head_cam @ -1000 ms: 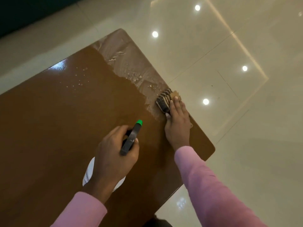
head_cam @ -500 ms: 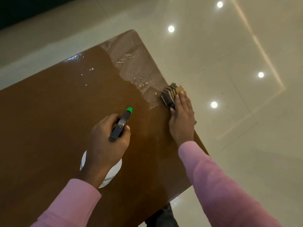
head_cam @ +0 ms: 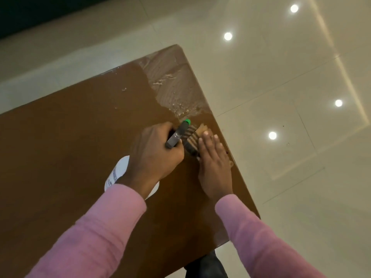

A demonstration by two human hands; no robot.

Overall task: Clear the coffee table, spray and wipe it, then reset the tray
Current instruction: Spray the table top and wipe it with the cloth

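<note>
The brown coffee table (head_cam: 70, 141) fills the left and middle of the view. My left hand (head_cam: 154, 153) grips a white spray bottle (head_cam: 118, 173) by its dark trigger head with a green nozzle (head_cam: 187, 122), held above the table. My right hand (head_cam: 214, 157) lies flat with straight fingers on a striped brown cloth (head_cam: 193, 135) near the table's right edge. Wet foamy streaks (head_cam: 172, 85) cover the far right corner of the tabletop. Most of the bottle is hidden under my left hand and sleeve.
Glossy cream floor tiles (head_cam: 291, 137) with ceiling-light reflections lie to the right and beyond the table. A dark band (head_cam: 40, 13) runs along the far top left. Something dark (head_cam: 206, 265) shows under the table's near edge.
My left hand has carried the spray bottle rightward, so the nozzle is now beside the cloth. My right hand stays pressed on the cloth at the right edge.
</note>
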